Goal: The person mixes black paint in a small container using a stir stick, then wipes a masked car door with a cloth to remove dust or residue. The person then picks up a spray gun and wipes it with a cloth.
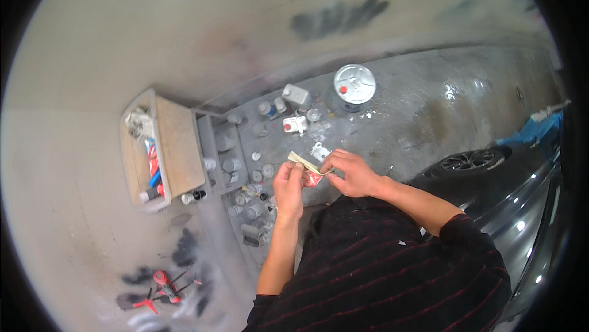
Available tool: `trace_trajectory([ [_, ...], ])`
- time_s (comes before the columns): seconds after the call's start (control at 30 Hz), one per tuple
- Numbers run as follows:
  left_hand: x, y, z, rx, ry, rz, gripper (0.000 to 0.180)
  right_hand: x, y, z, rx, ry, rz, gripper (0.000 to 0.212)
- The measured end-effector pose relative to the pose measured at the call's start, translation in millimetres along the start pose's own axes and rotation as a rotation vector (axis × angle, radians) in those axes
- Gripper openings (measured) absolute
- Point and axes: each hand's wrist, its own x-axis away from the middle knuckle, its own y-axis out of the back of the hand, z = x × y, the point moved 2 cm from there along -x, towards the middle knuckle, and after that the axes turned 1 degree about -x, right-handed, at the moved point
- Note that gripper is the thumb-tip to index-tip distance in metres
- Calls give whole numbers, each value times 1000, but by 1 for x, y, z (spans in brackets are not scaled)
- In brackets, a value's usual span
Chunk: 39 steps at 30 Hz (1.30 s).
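In front of my body, both hands meet at a pale yellow folded strip [302, 160], which looks like cloth or paper. My left hand [288, 186] pinches it between thumb and fingers. The fingertips of my right hand [354, 174] are closed at its right end, where a thin edge runs between finger and thumb. Just beneath the strip, between the two hands, shows a small red and white piece [313, 179], possibly a wrapper; whether it is joined to the strip I cannot tell.
A round metal drum [356, 84] with a red cap stands ahead on the wet grey floor. Cans and bottles [296, 125] cluster left of it. A grey shelf [215, 142] and a beige bin [178, 148] line the left wall. A dark car [478, 188] is close on my right.
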Motion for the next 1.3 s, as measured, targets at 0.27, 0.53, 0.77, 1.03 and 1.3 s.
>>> trace_trajectory([
  [0.27, -39, -186, 17, -370, -185, 401, 11, 50, 131, -33, -829, -469, -423, 39],
  [0.53, -110, -325, 36, -396, -24, 607, 9, 133, 272, -107, -1233, -459, -1122, 36],
  [0.77, -234, -446, 130, -875, 137, 713, 31, 223, 392, -159, -754, -561, -1483, 33],
  [1.03, -421, -326, 312, -1752, 407, 1361, 55, 290, 497, -182, -384, -793, -1750, 31],
  [1.3, -458, -529, 357, -1922, 62, 1437, 50, 346, 630, -201, -378, -707, -1865, 42],
])
